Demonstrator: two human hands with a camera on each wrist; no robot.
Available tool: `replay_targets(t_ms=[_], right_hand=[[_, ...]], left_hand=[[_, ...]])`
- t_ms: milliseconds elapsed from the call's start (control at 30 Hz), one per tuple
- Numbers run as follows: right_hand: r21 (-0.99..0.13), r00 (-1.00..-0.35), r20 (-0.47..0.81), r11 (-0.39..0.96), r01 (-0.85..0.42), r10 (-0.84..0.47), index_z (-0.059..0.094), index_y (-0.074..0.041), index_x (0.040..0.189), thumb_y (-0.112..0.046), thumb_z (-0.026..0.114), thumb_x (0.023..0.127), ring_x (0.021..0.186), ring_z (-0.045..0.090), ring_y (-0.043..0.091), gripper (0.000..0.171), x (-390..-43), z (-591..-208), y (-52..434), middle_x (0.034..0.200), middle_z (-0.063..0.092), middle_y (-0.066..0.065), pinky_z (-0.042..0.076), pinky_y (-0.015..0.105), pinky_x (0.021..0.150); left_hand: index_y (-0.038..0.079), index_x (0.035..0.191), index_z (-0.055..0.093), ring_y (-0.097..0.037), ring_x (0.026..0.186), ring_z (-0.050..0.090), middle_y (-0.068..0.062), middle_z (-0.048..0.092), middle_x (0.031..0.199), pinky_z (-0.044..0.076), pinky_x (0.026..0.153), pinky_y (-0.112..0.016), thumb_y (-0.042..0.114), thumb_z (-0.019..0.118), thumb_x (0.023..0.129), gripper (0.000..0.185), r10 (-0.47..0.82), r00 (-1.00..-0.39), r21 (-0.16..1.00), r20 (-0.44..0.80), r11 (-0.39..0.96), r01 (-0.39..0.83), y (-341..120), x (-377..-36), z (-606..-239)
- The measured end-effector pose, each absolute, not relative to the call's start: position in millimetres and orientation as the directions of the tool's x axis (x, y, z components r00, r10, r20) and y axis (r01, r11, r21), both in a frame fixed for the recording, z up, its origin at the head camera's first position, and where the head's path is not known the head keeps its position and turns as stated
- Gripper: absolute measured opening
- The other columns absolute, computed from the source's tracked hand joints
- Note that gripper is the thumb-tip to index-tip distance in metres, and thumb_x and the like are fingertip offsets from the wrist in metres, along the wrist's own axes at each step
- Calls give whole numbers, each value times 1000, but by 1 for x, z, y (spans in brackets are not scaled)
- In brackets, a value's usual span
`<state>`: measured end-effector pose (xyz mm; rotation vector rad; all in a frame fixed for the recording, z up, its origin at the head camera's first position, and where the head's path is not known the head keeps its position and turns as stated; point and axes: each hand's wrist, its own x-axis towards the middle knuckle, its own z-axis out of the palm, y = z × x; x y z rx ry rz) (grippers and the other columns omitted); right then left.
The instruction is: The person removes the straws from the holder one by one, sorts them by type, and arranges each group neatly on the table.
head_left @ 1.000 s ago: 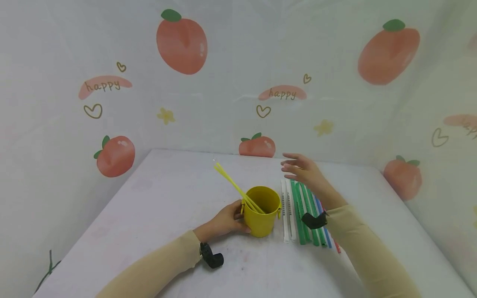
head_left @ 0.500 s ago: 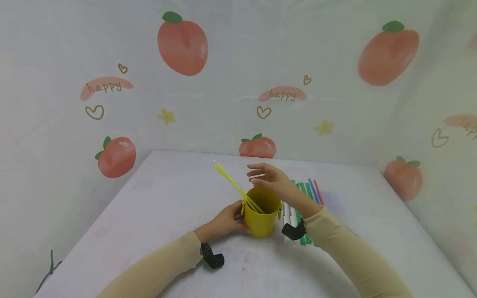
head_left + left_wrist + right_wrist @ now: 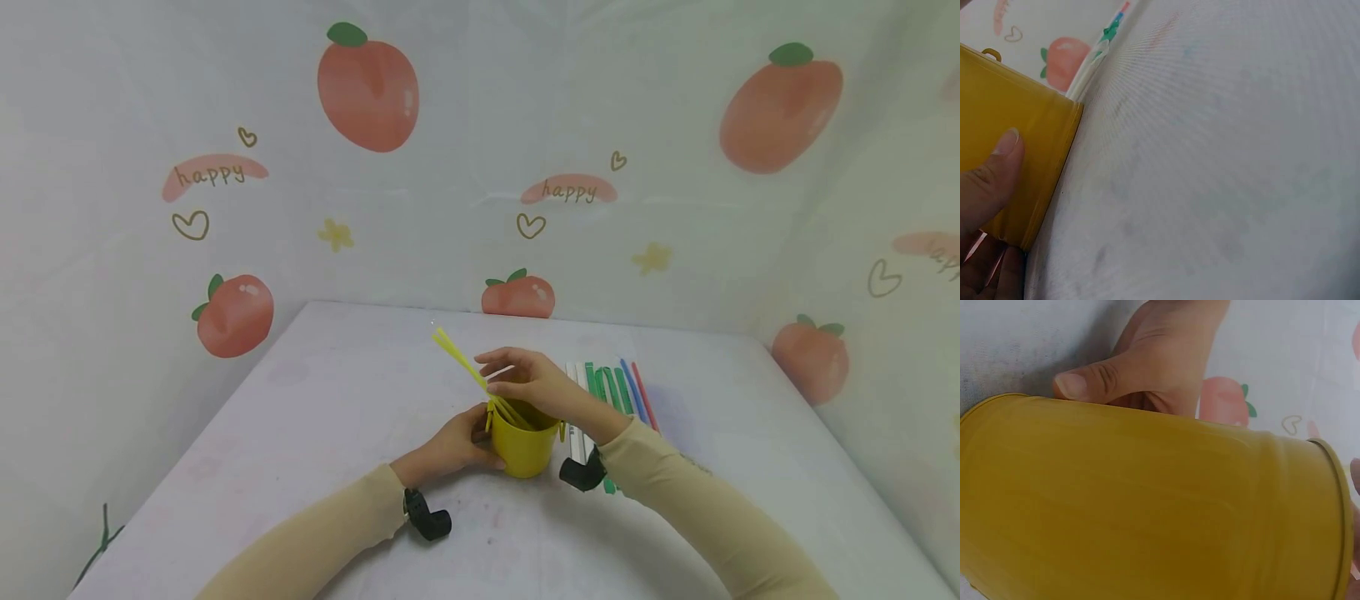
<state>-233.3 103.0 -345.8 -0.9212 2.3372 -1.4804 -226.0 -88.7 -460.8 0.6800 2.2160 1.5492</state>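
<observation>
A small yellow bucket (image 3: pixel 525 454) stands upright on the table, with yellow straws (image 3: pixel 459 354) leaning out over its left rim. My left hand (image 3: pixel 453 446) holds the bucket's left side; in the left wrist view its thumb (image 3: pixel 1000 169) presses on the yellow wall. Above the bucket's mouth is my right hand (image 3: pixel 536 383), its fingers bent and spread apart close to the straws. Whether those fingertips touch the straws I cannot tell. The bucket's wall (image 3: pixel 1147 500) fills most of the right wrist view, hiding most of the right hand.
Right of the bucket lies a row of straws: white wrapped ones (image 3: pixel 575 442), green ones (image 3: pixel 589 375), a blue one (image 3: pixel 633 387) and a red one (image 3: pixel 645 396). My right forearm covers part of the row. A printed cloth backdrop (image 3: pixel 450 225) rises behind the table.
My right hand has moved left and down from above the row of straws to the bucket's mouth, beside the yellow straws. The left hand and the bucket stay where they were.
</observation>
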Motion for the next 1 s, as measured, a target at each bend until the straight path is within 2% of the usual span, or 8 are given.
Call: replay_targets(t_ms=[267,433,733,1000], right_hand=[[-850,-777,91,359,-387,-623,60,-9,128,-16,63,94,110,64,26,35,-236,-347,100,122,64,11,53,40,98],[-838,-782,72,388,-384,-619,62,-8,125,-14,64,93,108,64,24,32,-236,-348,98,116,65,9,53,37,97],[-838,-781,81,382,-390,-619,63,-6,114,-14,67,91,94,64,17,24,-236,-346,97,102,64,7,54,30,88],[-862,-795,65,367,-349,-603,63,-3,105,-12,69,89,89,65,16,19,-236,-347,98,99,65,7,55,28,84]], left_hand=[[5,145,37,-26,133,47,-8,46,147,38,114,-43,16,82,77,83,567,-824,930,-8,307,203,-89,-226,-459],[6,148,34,-27,135,46,-8,44,149,36,115,-44,15,82,78,85,563,-826,933,-19,307,188,-88,-226,-460],[9,149,33,-25,135,45,-6,43,150,36,115,-44,16,82,77,87,552,-833,931,-23,317,184,-88,-225,-460],[8,149,33,-26,136,44,-8,43,150,37,115,-43,12,81,78,86,577,-817,942,8,270,200,-88,-226,-461]])
